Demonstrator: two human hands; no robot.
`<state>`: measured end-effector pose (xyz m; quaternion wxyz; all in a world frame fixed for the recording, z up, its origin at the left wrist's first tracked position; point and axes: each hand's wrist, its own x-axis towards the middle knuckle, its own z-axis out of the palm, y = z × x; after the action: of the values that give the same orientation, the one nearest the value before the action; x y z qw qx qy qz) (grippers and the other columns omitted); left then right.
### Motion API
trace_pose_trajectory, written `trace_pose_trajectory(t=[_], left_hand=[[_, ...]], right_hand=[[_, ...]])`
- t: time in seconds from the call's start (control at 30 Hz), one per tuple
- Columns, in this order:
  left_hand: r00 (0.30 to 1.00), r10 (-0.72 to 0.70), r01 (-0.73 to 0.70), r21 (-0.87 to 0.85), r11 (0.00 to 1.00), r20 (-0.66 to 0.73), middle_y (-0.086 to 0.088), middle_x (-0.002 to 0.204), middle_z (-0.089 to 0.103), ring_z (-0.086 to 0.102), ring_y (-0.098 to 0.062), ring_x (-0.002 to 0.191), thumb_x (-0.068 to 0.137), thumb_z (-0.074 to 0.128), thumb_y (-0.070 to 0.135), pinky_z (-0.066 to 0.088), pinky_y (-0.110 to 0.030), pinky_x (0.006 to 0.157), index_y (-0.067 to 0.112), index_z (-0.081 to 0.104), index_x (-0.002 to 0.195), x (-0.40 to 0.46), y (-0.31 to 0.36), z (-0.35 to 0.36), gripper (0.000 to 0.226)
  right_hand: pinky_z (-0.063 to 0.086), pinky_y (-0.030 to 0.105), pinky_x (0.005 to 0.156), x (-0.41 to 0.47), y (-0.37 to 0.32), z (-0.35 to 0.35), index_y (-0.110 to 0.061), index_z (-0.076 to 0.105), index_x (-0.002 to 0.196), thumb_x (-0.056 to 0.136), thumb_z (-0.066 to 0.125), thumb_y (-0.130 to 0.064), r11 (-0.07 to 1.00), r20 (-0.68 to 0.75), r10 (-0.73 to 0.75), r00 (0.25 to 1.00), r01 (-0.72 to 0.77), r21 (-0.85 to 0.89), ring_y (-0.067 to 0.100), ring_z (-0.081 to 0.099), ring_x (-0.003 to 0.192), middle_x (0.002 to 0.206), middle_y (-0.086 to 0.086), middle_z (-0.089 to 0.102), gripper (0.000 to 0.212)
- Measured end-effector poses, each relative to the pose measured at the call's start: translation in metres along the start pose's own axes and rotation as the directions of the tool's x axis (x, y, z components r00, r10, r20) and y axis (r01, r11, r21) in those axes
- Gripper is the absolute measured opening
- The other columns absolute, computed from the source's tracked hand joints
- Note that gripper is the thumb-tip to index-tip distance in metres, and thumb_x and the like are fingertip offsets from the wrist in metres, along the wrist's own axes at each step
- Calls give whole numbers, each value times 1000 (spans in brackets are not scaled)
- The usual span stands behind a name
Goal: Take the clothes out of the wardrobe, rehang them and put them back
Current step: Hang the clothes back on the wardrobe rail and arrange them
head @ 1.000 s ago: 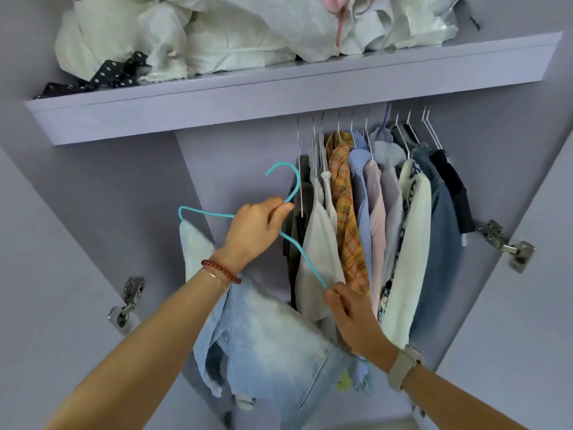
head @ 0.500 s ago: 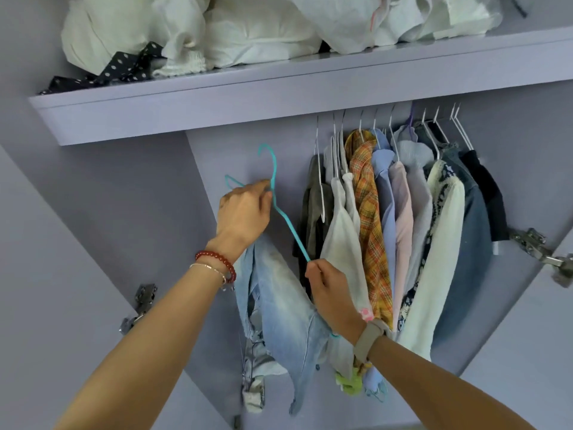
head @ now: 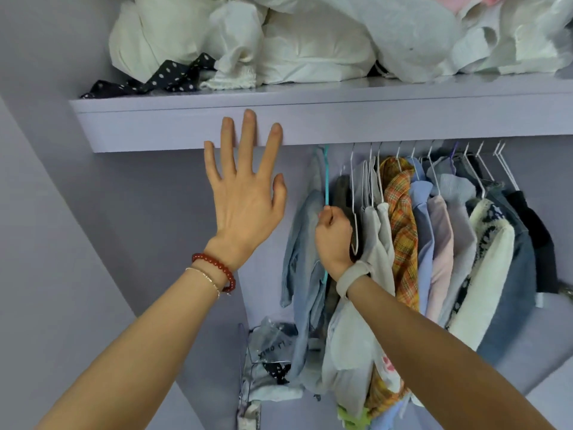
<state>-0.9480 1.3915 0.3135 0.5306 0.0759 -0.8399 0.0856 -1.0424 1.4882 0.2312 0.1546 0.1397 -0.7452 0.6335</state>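
Lilac wardrobe interior point(head: 130, 212), seen from below the shelf point(head: 341, 125). On the shelf: a heap of white bedding or bags point(head: 310, 41), and one dark polka-dot cloth point(head: 161, 79) trailing at its left end.

I count two hands. My left hand point(head: 245, 197) is raised flat, fingers point(head: 248, 128) spread and released, the tips lying over the shelf's front edge; I cannot tell if they touch it. One red bead bracelet point(head: 217, 268) and one thin chain sit at that wrist.

My right hand point(head: 335, 234) is clenched around the teal hanger point(head: 326, 181), just below its neck. The hook goes up behind the shelf edge; the rail itself is hidden. One pale watch point(head: 352, 277) on that wrist.

The light denim garment point(head: 304, 259) hangs from the teal hanger, at the left end of the row, touching the next garment.

To its right, roughly ten garments on white wire hangers, packed tight: a plaid shirt point(head: 401, 231), a pink shirt point(head: 440, 249), a cream knit point(head: 483, 274), darker denim point(head: 521, 290). My right forearm blocks several lower hems.

At the bottom: a crumpled plastic bag point(head: 269, 346) and loose hangers point(head: 243, 361).
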Motion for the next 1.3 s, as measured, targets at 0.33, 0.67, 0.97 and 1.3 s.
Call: trace_pose_trajectory(t=[0.33, 0.67, 0.97, 1.3], left_hand=[[995, 84, -80, 84, 993, -46, -18, 149, 26, 17, -39, 137, 80, 58, 19, 9, -57, 108, 19, 24, 145, -2, -16, 20, 73], [985, -92, 129, -271, 954, 143, -14, 151, 15, 11, -37, 139, 81, 53, 16, 9, -60, 109, 18, 34, 142, -69, 24, 48, 64], [894, 321, -89, -579, 811, 312, -16, 143, 40, 31, -35, 134, 84, 43, 22, 19, -58, 106, 15, 49, 131, -137, 157, 39, 48], [450, 843, -228, -875, 427, 294, -18, 121, 60, 58, -35, 110, 67, 75, 10, 46, -56, 89, 4, 65, 111, -258, 389, -72, 45]], right_hand=[[42, 34, 68, 26, 30, 1, 9, 55, 97, 97, 33, -15, 957, 10, 141, 990, -133, -259, 40, 59, 87, 94, 28, 62, 33], [32, 22, 100, -28, 32, -52, -3, 28, 139, 93, 41, -6, 939, 219, -146, 965, 205, -277, 27, 44, 120, 133, 18, 42, 48], [44, 37, 96, -116, 75, -216, 3, 51, 124, 84, 48, 0, 799, 140, -139, 980, 195, -568, 36, 53, 113, 124, 20, 55, 40], [43, 53, 94, -340, 110, -463, -3, 62, 114, 81, 57, -7, 360, -289, 194, 937, -342, -868, 37, 56, 112, 120, 17, 60, 34]])
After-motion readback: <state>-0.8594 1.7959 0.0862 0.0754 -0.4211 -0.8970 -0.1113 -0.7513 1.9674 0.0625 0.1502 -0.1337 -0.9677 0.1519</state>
